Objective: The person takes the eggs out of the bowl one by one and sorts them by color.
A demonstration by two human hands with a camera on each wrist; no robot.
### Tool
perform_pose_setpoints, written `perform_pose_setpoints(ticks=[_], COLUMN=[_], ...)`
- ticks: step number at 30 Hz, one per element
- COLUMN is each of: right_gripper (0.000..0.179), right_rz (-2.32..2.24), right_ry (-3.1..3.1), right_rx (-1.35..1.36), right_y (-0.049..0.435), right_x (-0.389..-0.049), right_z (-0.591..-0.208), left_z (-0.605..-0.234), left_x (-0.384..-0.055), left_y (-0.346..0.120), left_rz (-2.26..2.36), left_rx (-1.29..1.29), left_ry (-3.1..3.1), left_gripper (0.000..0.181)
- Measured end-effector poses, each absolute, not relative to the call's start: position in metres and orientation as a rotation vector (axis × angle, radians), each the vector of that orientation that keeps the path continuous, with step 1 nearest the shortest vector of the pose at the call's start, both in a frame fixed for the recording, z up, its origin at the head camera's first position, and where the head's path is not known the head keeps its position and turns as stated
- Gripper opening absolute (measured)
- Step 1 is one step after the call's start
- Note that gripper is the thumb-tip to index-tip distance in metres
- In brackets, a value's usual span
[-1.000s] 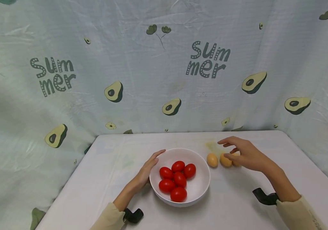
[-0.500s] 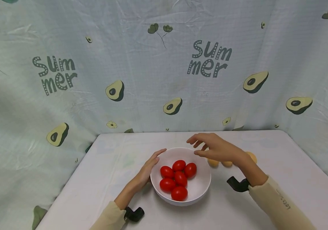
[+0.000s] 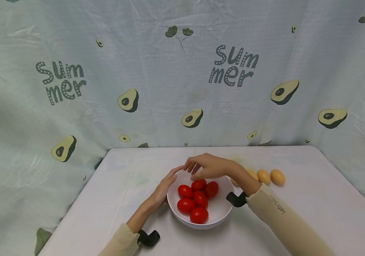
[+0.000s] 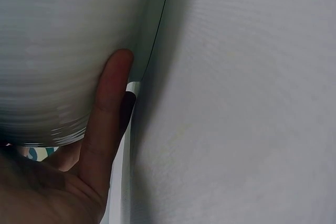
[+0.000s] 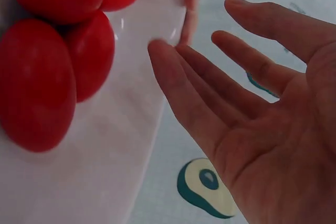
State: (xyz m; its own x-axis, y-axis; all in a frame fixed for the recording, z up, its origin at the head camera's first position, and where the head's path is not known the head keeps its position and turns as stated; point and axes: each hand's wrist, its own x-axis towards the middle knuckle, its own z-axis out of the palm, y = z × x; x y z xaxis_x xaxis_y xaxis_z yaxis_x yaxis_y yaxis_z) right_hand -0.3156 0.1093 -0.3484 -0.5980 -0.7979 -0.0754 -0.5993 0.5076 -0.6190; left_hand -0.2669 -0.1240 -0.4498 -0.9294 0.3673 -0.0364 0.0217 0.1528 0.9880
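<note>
A white bowl [image 3: 218, 213] stands on the table, holding several glossy red ovals [image 3: 200, 199] that look like plum tomatoes. My left hand [image 3: 160, 190] rests against the bowl's left side, its straight fingers along the outer wall in the left wrist view. Over the bowl's far rim hovers my right hand [image 3: 212, 166], with fingers spread and slightly bent. Nothing lies between its fingers [image 5: 173, 77] in the right wrist view. Several yellow-orange ovals [image 3: 277, 177], egg-like in shape, lie right of the bowl, partly hidden by my right forearm.
The pale table [image 3: 297, 213] ends at a far edge in front of a curtain [image 3: 156, 71] printed with avocados and lettering. Black curved pieces sit at both wrists, the right one [image 3: 236, 200] overlapping the bowl's right rim.
My right hand has moved left, from above the yellow-orange ovals to over the bowl's far rim. My left hand, the bowl and the red ovals have stayed put.
</note>
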Motion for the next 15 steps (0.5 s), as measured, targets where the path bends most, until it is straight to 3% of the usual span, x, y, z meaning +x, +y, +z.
perform_pose_setpoints(ticks=[15], right_gripper=[0.035], right_rz=[-0.735], right_ry=[2.22], right_rx=[-0.934], right_y=[0.078], right_x=[-0.321], right_z=[-0.375], left_z=[-0.451], left_x=[-0.268], left_y=[-0.124], left_rz=[1.832], left_rx=[0.45], left_ry=[2.18], left_gripper=[0.053])
